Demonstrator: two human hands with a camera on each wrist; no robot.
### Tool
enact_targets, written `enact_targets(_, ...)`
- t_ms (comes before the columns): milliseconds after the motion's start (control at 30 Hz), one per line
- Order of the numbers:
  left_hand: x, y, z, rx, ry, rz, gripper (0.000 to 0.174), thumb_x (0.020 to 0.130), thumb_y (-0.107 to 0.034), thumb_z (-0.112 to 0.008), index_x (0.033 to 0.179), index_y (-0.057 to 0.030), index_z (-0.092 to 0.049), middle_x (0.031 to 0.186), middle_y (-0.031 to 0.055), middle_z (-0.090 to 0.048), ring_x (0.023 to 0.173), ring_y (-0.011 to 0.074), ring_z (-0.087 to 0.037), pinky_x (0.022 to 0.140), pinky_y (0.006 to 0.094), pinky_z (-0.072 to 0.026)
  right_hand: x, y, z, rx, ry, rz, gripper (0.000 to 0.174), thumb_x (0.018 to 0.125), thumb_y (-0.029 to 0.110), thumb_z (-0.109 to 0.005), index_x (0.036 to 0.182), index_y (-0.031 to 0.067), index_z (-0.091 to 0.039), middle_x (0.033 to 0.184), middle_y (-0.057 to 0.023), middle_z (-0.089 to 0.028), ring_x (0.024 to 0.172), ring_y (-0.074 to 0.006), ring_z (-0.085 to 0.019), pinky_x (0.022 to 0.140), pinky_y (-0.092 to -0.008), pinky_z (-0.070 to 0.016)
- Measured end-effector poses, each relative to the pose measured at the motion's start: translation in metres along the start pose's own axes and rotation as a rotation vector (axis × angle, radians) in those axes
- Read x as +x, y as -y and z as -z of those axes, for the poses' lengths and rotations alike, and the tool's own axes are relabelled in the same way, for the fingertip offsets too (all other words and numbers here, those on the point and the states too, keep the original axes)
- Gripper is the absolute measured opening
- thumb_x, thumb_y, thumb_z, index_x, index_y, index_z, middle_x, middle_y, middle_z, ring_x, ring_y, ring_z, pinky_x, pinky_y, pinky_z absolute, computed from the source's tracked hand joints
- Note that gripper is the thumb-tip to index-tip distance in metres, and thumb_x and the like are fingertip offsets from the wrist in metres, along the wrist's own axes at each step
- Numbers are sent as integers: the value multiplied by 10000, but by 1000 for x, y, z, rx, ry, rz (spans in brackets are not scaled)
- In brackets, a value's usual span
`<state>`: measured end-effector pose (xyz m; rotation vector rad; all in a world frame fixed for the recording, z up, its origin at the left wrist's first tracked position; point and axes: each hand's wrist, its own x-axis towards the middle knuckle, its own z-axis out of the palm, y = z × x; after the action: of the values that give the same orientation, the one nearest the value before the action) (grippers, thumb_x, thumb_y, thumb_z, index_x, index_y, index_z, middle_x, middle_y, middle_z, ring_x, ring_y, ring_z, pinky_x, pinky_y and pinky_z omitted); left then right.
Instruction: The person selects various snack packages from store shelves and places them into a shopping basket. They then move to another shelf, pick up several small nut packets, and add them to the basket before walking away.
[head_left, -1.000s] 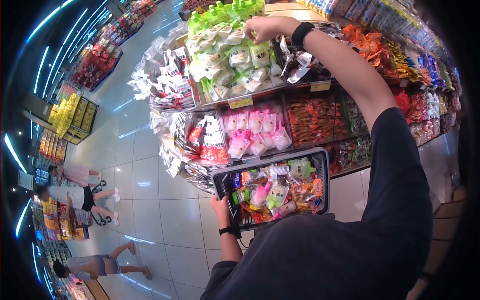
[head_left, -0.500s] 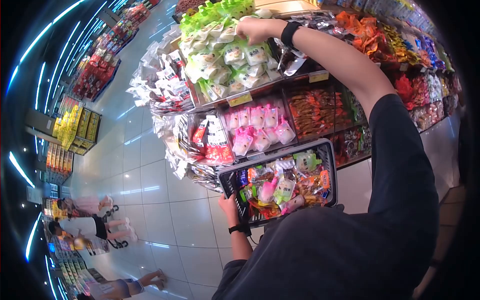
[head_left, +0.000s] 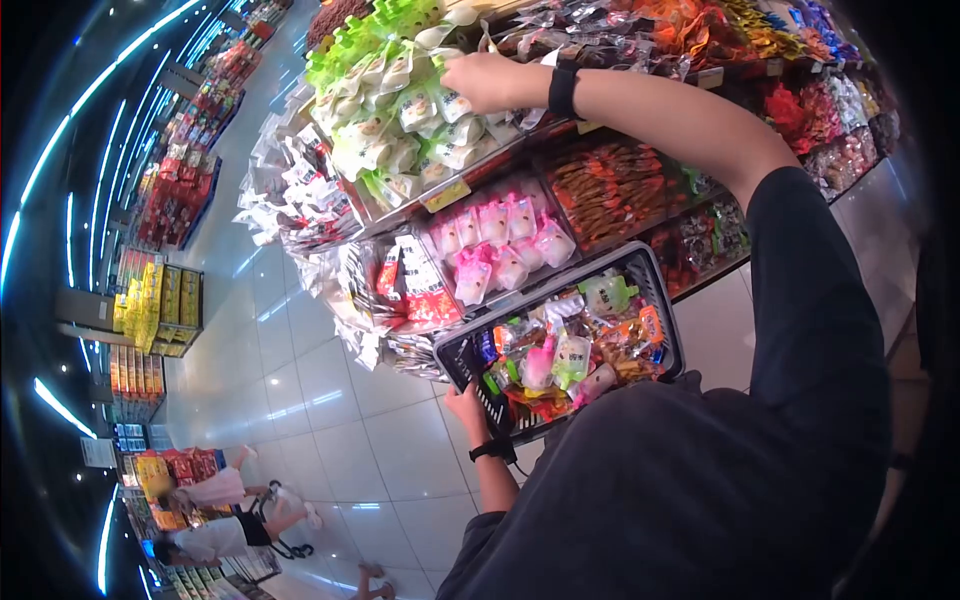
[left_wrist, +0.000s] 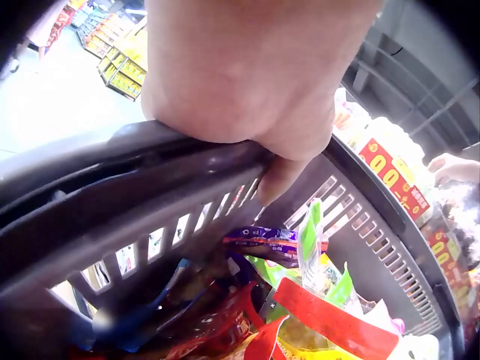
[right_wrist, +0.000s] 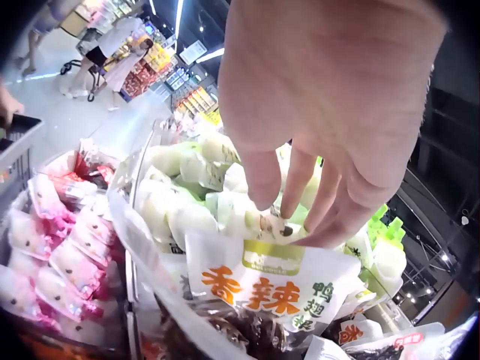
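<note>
My left hand [head_left: 465, 405] grips the left rim of a dark shopping basket [head_left: 455, 350], thumb over the inner wall in the left wrist view. Mixed snack packets and a green-capped pouch [head_left: 607, 294] lie in the basket. My right hand [head_left: 485, 82] is over white-and-green pouches [head_left: 385, 130] on the top shelf. In the right wrist view, the fingers of my right hand [right_wrist: 315, 150] point down among these pouches, loosely bent, just behind a white packet with orange lettering [right_wrist: 262, 281]. Their tips are partly hidden; no item is seen held.
Below the pouches are pink-and-white pouches [head_left: 500, 240] and orange-brown packets [head_left: 610, 190]. White-and-red bags [head_left: 300, 180] hang at the shelf's left end. More snacks fill the shelf to the right. Tiled floor [head_left: 320, 400] stretches left, with people [head_left: 215, 535] and a stroller.
My right hand has come down from the top of the pile towards the shelf's front edge. The basket, still in my left hand, is closer to the shelf. The head view has shifted.
</note>
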<state>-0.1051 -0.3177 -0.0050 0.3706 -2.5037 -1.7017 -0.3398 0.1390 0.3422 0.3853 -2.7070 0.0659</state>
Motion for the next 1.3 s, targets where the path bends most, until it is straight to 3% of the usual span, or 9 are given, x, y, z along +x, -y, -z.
enact_targets(233,-6,-22,3,72,26,44,239,734,-93,-751,916,59,-718,826,135,-719,724,203,-647,714,352,-492,-163,88,63,463,-436,-6,289,847,92,-657,1121,21,-596,1050,-156,-624,988,-348,-601,860,-409,-490)
enact_targets(300,-6,-17,2,61,14,70,240,738,-93,-750,923,56,-718,834,138,-720,732,210,-650,720,355,-491,-233,120,46,800,-326,-402,269,833,33,-636,1097,19,-586,929,-108,-624,768,-277,-628,700,-356,-519)
enact_targets(400,-10,-38,3,139,30,69,239,752,-82,-739,945,54,-708,852,131,-723,748,204,-650,737,356,-491,-349,143,-45,383,-326,-665,625,782,91,-723,1337,36,-442,1213,-182,-527,1146,-346,-532,965,-431,-430)
enact_targets(500,-9,-31,1,192,-23,111,207,754,-69,-733,915,57,-701,831,126,-715,734,213,-639,741,363,-489,-442,155,-114,474,-27,-1147,976,733,201,-785,1488,48,-186,1346,-227,-435,1279,-456,-403,1034,-540,-337)
enact_targets(633,6,2,1,186,-42,111,277,721,-132,-758,893,71,-681,844,158,-685,762,249,-620,759,390,-476,-482,150,-150,765,-115,-1140,568,811,297,-727,1164,-78,-487,866,-300,-641,857,-480,-632,723,-494,-505)
enact_targets(667,10,10,4,163,-16,101,299,712,-149,-766,889,74,-673,850,165,-678,766,258,-613,761,399,-472,-477,146,-144,721,-105,-1186,411,829,297,-700,986,-52,-551,812,-280,-643,829,-480,-624,699,-521,-487)
enact_targets(833,7,-5,11,264,-44,90,301,710,-148,-763,871,80,-649,828,157,-662,751,257,-593,745,396,-464,-484,126,-145,579,17,-1078,343,813,288,-718,842,-26,-583,783,-255,-633,791,-450,-623,666,-506,-480)
enact_targets(1000,-30,-49,28,78,12,138,226,729,-64,-737,888,90,-690,806,91,-678,700,164,-592,685,314,-470,-509,146,-137,742,0,-1096,292,797,248,-733,873,-9,-618,760,-224,-638,758,-411,-642,651,-459,-496)
enact_targets(1300,-106,-5,119,193,-24,261,205,741,-57,-732,907,58,-700,812,76,-685,689,163,-607,665,311,-479,-545,205,-111,900,228,-1017,307,786,169,-724,1023,-12,-647,776,-207,-655,712,-363,-653,674,-402,-512)
